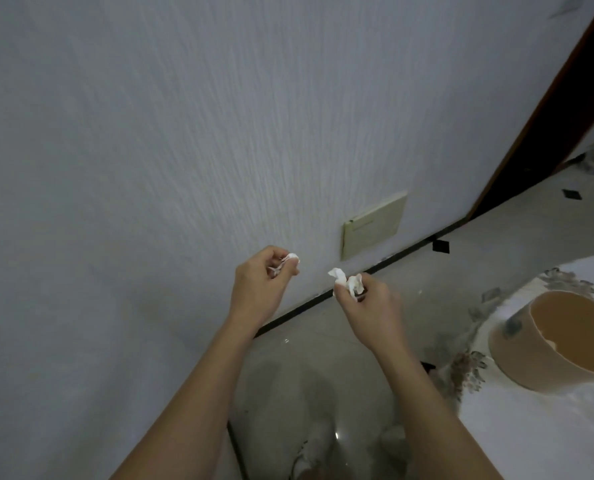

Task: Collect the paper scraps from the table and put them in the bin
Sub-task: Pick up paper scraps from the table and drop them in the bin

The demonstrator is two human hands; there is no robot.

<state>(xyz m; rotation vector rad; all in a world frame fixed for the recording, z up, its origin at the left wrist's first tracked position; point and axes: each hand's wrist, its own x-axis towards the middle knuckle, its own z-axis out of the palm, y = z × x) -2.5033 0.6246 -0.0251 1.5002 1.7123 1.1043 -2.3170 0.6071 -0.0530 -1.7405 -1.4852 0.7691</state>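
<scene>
Head view: left hand (259, 284), right hand (368, 306) each pinching paper scraps (345, 282) before textured wall (150, 133); bin (562, 341) on tablecloth (531, 438).

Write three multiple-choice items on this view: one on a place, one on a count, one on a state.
1. Where is the tan round container?
A. on the cloth-covered table at right
B. on the floor by the wall
C. in the left hand

2. How many hands hold white paper scraps?
A. none
B. one
C. two

3. How is the container's top?
A. lidded
B. open
C. covered by cloth

Key: 1 A, it stands on the patterned tablecloth. 2 C, the left hand and the right hand each pinch scraps. 3 B, its inside shows.
</scene>
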